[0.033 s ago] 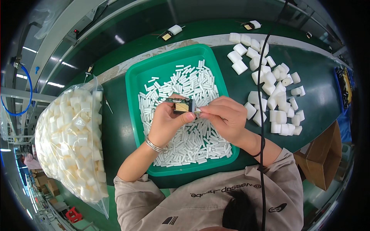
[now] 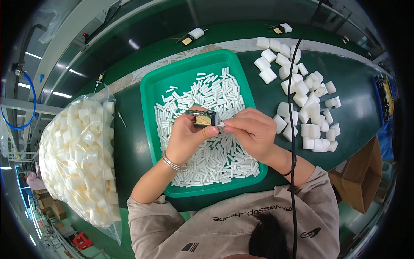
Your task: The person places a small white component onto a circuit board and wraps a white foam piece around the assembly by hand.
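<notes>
Above a green tray I hold a small black electronic assembly with a gold face and a strip of circuit board. My left hand is closed around it, thumb below and fingers behind. At its right end my right hand pinches a short white stick, its tip against the black end. Many short white sticks like it lie loose in the tray under both hands.
A clear bag of white foam plugs bulges at the left. Loose foam plugs cover the table's right side. Finished-looking assemblies lie on the far green strip. A black cable hangs down at right; an open cardboard box stands beyond.
</notes>
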Tool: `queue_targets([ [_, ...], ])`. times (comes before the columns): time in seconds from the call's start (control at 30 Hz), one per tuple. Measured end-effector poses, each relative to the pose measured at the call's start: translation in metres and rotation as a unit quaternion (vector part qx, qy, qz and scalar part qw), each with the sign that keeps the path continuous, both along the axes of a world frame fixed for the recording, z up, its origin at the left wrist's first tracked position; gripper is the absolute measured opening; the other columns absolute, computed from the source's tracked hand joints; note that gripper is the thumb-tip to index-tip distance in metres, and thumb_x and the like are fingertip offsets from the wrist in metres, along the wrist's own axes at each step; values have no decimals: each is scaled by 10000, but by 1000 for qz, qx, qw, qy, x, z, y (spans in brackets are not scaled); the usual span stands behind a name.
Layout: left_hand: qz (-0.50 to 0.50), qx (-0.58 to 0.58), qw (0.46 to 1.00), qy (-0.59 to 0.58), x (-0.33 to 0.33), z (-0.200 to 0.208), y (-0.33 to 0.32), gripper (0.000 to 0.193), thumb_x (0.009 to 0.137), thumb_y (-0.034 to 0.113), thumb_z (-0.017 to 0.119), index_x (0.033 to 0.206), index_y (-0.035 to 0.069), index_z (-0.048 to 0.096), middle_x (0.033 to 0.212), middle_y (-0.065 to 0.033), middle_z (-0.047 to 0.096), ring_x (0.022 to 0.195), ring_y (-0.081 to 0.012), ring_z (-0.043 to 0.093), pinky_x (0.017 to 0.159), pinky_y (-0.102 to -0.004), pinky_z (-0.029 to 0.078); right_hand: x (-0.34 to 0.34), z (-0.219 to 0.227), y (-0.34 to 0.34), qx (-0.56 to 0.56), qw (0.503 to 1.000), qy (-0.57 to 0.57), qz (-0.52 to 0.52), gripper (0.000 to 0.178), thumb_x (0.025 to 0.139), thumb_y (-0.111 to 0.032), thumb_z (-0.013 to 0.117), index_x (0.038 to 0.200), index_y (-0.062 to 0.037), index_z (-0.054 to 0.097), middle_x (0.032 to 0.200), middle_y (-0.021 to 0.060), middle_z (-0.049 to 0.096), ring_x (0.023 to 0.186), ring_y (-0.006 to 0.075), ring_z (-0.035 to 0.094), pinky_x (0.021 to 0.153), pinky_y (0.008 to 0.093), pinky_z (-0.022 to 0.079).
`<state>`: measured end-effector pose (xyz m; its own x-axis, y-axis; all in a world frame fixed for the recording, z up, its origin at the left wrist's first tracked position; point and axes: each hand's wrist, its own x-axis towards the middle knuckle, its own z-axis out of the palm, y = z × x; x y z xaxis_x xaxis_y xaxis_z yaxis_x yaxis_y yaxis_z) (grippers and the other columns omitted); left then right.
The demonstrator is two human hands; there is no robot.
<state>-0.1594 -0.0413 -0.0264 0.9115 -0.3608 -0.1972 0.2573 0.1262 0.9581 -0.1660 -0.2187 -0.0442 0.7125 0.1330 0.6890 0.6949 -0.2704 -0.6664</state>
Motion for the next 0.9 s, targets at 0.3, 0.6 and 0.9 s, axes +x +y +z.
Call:
queue_targets([
  [0.3,54,-42,997,-28,1,-2,-2,337,703,48,683,961,-2,473,849,-50,566,781,-91,545,701,-223,464,5,12,-2,-91,987,-127,-46,207,647,-95,687,828,-15,626,671,75,574,596,210,553,525,294,454],
  [0.6,124,-140,982,0,11,-14,6,368,734,161,650,1044,41,493,986,-97,554,873,-197,542,684,-295,458,72,-1,-62,-424,826,151,-339,465,733,-210,622,1133,-46,448,887,111,572,789,277,578,623,374,469],
  [0.9,84,-200,976,23,9,-14,9,309,702,164,674,936,69,496,955,-79,553,880,-194,526,717,-299,439,54,18,-55,-391,873,158,-245,295,729,-105,610,1012,-66,537,915,112,563,770,293,573,635,366,464],
])
